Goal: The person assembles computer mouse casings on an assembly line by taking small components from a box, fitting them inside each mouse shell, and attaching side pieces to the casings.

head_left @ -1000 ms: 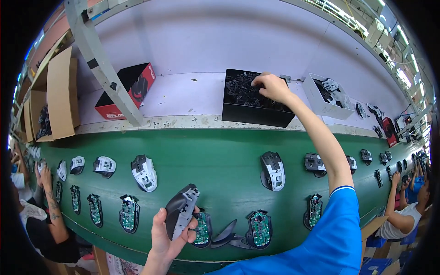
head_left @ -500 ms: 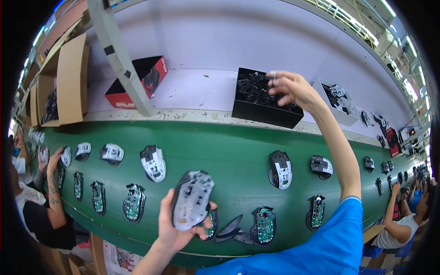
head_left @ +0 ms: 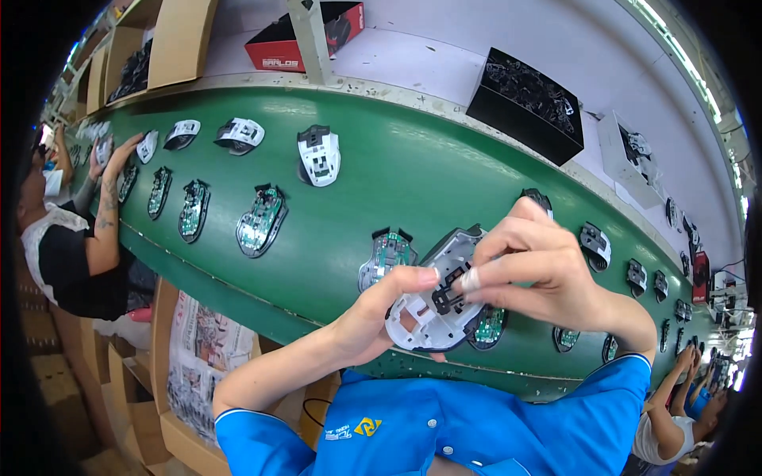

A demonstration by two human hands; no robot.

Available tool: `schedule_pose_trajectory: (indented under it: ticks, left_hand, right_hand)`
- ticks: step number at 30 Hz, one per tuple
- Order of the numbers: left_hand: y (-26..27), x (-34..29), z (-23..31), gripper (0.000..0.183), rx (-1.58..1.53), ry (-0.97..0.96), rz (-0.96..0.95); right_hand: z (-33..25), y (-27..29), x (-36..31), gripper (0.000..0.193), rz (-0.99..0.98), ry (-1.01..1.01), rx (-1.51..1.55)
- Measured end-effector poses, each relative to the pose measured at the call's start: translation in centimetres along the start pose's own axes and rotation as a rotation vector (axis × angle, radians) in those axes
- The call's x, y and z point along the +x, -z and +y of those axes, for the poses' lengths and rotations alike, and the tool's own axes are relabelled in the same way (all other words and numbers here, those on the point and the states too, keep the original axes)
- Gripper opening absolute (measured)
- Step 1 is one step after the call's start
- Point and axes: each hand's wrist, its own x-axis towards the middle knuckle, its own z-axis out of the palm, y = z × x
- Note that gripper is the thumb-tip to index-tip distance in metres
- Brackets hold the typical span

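My left hand (head_left: 369,317) grips a computer mouse's top shell (head_left: 414,324), its pale inner side turned up and its thumb on the rim. Over it, my right hand (head_left: 548,266) is closed in a pinch, a band round one finger. Its fingertips press a small black plastic part (head_left: 446,300) into the middle of the shell; they partly hide it. Behind the shell lies a mouse base with a green circuit board (head_left: 389,255). Another such base (head_left: 488,327) shows below my right hand, partly covered.
Mouse shells (head_left: 320,157) and open bases (head_left: 262,222) stand in rows along the green conveyor belt (head_left: 381,174). On the shelf behind are a black box (head_left: 516,131) of small black parts, a white box (head_left: 623,163) and a red box (head_left: 274,55). Co-workers (head_left: 59,246) sit at both sides.
My right hand has come down from the black box to the mouse shell, bringing a small black part. The shell has been tilted and moved right in the picture. The view has turned.
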Motion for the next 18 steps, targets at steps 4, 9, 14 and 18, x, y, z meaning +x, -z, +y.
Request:
schedule_pose_trajectory:
  ticks: [4, 9, 14, 18]
  left_hand:
    - [-0.2, -0.8, -0.9, 0.052, 0.184, 0.044, 0.073]
    - [-1.1, -0.6, -0.4, 0.051, 0.488, -0.139, 0.041]
    - [-2.2, -0.8, 0.3, 0.049, 0.644, -0.051, 0.088]
    - [-2.7, -0.7, 0.9, 0.047, 0.674, -0.031, 0.127]
  right_hand:
    - [-0.1, -0.5, -1.4, 0.023, 0.006, 0.169, -0.169]
    - [-1.3, -0.2, -1.9, 0.028, -0.024, 0.404, -0.411]
    - [-3.3, -0.6, -2.6, 0.031, -0.168, 0.446, -0.637]
    - [-4.1, -0.9, -2.8, 0.031, -0.204, 0.384, -0.729]
